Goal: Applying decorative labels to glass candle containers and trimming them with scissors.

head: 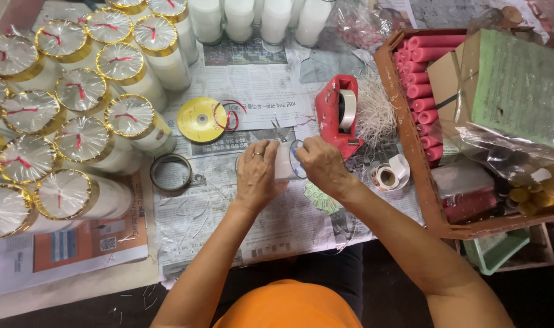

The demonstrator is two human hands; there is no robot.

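Note:
My left hand (256, 173) and my right hand (322, 165) both grip a white candle (285, 163) wrapped in clear film, lying on newspaper (228, 212) in front of me. The candle shows only between the two hands. A ring sits on a left finger. Small scissors (280, 130) lie just beyond the candle. A red tape dispenser (339, 112) stands right of the scissors, close to my right hand.
Many wrapped white candles with gold rims and red ribbon (82, 140) fill the left. A yellow ribbon spool (201, 119), a tape ring (170, 172), a sticker roll (387, 176), plain candles (240, 18) at the back. A wooden tray (410, 146) of red candles and a box stand right.

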